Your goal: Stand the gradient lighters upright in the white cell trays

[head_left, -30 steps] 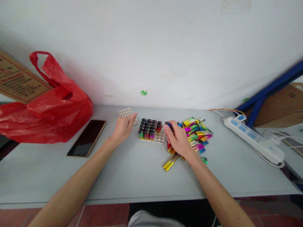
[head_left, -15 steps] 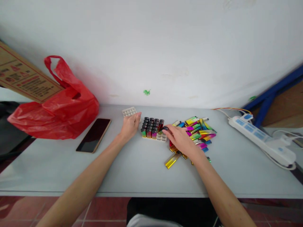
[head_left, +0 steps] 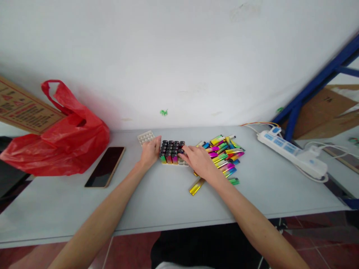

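Note:
Upright lighters [head_left: 169,157] with black tops stand in rows in a pale tray [head_left: 183,163] with round-cornered slots. My right hand [head_left: 199,160] pinches a lighter [head_left: 181,151] by its black top over the right-hand part of this tray; its lower part is hard to see. Just left of the rows is my left hand [head_left: 150,152], fingers curled and thumb up, close against the lighters. Whatever it may hold is hidden. Behind it lies a second pale slotted tray [head_left: 145,136], partly covered. Loose shiny coloured lighters [head_left: 224,155] lie piled right of my right hand.
A yellow lighter [head_left: 196,186] lies in front of the pile. To the left are a phone [head_left: 105,167], a red plastic bag [head_left: 64,145] and a cardboard box [head_left: 25,106]. A white power strip [head_left: 293,153] with cables sits on the right, near a blue metal frame [head_left: 297,112].
My right hand has moved left relative to the tray, bringing the lighter close to the standing rows. My left hand now sits nearer the lighters. The camera view has shifted right.

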Available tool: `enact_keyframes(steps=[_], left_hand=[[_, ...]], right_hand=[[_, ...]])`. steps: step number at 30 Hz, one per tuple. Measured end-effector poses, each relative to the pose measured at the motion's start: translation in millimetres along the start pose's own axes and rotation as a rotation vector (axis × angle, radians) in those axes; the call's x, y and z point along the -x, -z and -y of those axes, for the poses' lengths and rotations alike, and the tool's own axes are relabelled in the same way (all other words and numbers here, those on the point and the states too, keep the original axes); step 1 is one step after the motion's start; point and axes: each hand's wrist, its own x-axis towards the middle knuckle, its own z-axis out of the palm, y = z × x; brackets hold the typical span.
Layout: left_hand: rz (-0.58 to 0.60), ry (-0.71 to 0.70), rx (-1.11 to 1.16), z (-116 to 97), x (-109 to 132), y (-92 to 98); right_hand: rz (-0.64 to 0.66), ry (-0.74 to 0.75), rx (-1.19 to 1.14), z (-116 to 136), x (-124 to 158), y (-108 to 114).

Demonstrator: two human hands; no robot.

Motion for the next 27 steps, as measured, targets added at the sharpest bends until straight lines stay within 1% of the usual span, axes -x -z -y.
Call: enact_keyframes(steps=[5, 7, 12, 18, 23, 27], left_hand=[[0.004, 0.014, -0.024, 6, 4, -1.3], [0.004, 0.023, -0.036, 10, 5, -2.5], [0.014, 0.039, -0.049, 20, 6, -5.0], [0.028, 0.027, -0.030, 17, 5, -4.8], [0.007, 0.023, -0.029, 16, 2, -5.7], [-0.010, 0.016, -0.043, 17, 2, -6.7]], right_hand=[[-0.029, -0.029, 0.070, 6, 0, -4], [-0.033, -0.033, 0.056, 6, 0, -5], [-0.040, 0.016, 0.001, 2, -5, -6], [-0.034, 0.029, -0.057, -3, -9, -4], [-0.055, 0.043, -0.058, -5, -7, -5], [-0.048, 0.057, -0.038, -5, -4, -3]])
